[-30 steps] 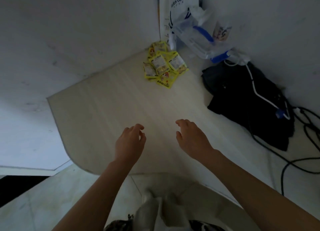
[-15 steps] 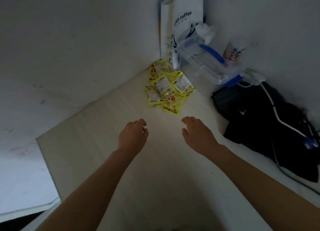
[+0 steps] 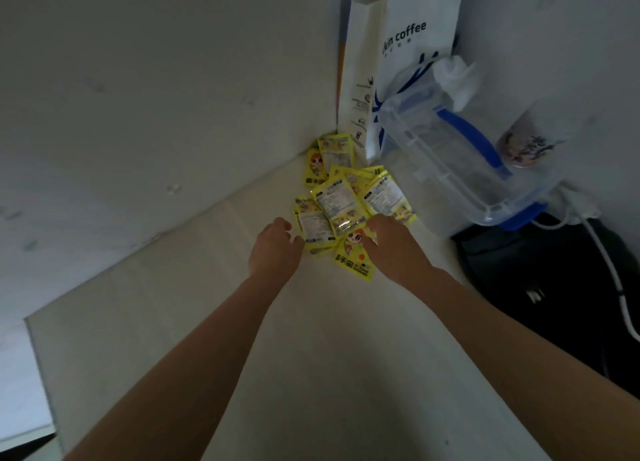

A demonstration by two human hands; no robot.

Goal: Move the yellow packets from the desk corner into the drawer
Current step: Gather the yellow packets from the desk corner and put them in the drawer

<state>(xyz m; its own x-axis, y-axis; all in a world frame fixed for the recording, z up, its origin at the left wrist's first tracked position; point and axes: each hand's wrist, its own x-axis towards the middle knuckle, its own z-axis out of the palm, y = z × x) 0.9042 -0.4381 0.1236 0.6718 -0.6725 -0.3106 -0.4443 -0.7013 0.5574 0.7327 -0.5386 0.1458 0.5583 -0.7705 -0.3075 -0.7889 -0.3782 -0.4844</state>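
Several yellow packets (image 3: 341, 202) lie in a loose overlapping pile in the far corner of the pale desk (image 3: 194, 322), against the white walls. My left hand (image 3: 275, 249) reaches to the pile's near left edge, fingers loosely curled, fingertips at the nearest packet. My right hand (image 3: 394, 244) lies over the pile's near right side, fingers resting on a packet with a cartoon face (image 3: 355, 254). Neither hand plainly grips a packet. No drawer is in view.
A white paper coffee bag (image 3: 412, 45) stands in the corner behind the pile. A clear plastic container with blue clips (image 3: 450, 163) leans to the right of it, a printed cup (image 3: 526, 142) beyond. A black bag (image 3: 554, 305) with a white cable (image 3: 620, 287) lies at right.
Both hands have moved forward across the desk from its middle to the packet pile. The view has come closer to the corner.
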